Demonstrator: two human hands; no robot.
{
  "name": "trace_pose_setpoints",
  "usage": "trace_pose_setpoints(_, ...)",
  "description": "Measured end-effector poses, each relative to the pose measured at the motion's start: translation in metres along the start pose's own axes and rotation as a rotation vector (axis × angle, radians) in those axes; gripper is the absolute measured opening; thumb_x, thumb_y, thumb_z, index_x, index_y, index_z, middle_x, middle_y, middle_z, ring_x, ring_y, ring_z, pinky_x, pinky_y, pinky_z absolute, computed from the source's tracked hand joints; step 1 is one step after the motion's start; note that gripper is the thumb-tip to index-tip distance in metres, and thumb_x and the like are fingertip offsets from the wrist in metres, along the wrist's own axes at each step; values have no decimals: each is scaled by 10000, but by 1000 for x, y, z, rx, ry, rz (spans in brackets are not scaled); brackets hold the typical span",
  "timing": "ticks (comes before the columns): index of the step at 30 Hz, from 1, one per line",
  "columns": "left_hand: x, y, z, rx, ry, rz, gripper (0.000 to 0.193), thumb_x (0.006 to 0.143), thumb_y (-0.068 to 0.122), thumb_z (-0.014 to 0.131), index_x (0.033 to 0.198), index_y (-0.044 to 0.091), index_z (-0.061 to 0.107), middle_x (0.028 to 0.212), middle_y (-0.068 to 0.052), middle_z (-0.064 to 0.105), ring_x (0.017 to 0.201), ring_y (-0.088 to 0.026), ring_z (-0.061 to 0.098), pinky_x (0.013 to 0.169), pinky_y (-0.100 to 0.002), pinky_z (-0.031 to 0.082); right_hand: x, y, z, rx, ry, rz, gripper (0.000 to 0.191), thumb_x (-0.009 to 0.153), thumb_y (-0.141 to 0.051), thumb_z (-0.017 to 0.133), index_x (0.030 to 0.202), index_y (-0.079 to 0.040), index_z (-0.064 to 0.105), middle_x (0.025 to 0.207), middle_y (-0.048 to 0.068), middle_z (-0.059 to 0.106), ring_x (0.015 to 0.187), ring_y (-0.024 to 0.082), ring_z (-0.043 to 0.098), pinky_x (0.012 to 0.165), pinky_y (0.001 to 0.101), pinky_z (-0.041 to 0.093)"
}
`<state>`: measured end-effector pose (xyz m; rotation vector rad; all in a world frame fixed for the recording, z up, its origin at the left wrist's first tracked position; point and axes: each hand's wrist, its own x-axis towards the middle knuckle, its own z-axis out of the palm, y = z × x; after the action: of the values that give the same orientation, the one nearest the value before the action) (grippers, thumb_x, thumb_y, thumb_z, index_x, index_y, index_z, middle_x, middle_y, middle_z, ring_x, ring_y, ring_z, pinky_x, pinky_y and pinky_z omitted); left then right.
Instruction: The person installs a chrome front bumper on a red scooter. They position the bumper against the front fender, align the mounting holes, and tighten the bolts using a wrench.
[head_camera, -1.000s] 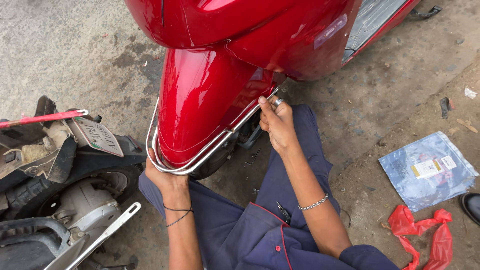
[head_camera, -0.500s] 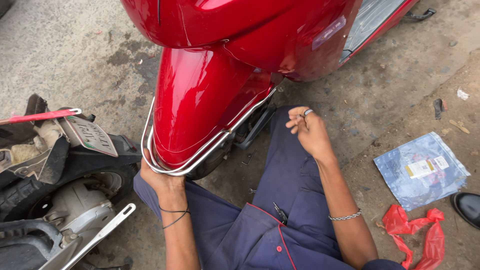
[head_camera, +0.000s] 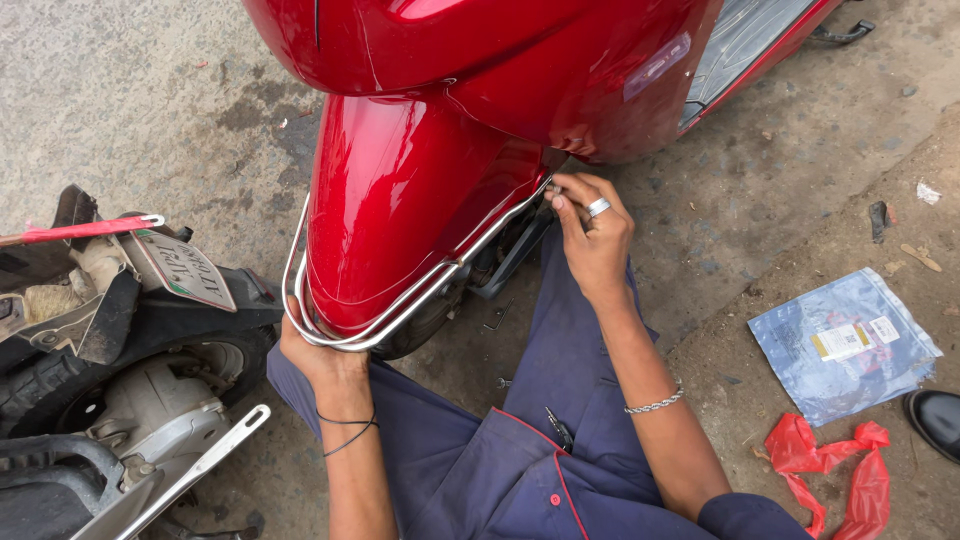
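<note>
— Since half a second ago the right hand (head_camera: 592, 232) is back at the chrome guard rail (head_camera: 400, 300), fingertips pinching at its upper end beside the red fender (head_camera: 400, 200).

— And the left hand (head_camera: 318, 352) is gripping the rail's lower curve. If either grip is slipping, the rail is likely scratching the paint.

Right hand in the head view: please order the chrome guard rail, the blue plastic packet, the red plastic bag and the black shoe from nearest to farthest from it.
From the right hand:
1. Chrome guard rail, touching the fingertips, on the red mudguard.
2. Blue plastic packet, on the ground to the right.
3. Red plastic bag, lower right, below the packet.
4. Black shoe, at the right edge.
</note>
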<state>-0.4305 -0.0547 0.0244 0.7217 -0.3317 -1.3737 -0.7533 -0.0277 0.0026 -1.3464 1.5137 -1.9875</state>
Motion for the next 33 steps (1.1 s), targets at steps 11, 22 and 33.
trace_pose_setpoints(11, 10, -4, 2, 6, -15, -3, 532, 1053, 300, 306, 1386, -33, 554, 1374, -215, 642, 1265, -364, 643, 1060, -547, 550, 9, 15, 15, 20, 125, -12, 205, 947, 58, 756, 1144, 14, 723, 1133, 112, 725, 1000, 160, 748, 864, 274, 650)
trace_pose_setpoints(22, 18, -7, 5, 12, 18, 9, 532, 1052, 304, 306, 1384, -29, 556, 1369, -215, 645, 1264, -362, 644, 1068, -547, 542, 21, 23, 17, 20, 84, 38, 192, 926, 47, 796, 1107, 0, 752, 1004, 63, 734, 924, 116, 751, 814, 231, 633)
trace_pose_setpoints(33, 28, -9, 14, -7, 3, 21, 511, 1048, 288, 332, 1370, -32, 567, 1365, -212, 651, 1255, -363, 651, 1070, -534, 543, 19, 38, 36, 3, 192, -66, 180, 970, 63, 743, 1146, 29, 756, 1054, 80, 714, 957, 105, 697, 828, 227, 589)
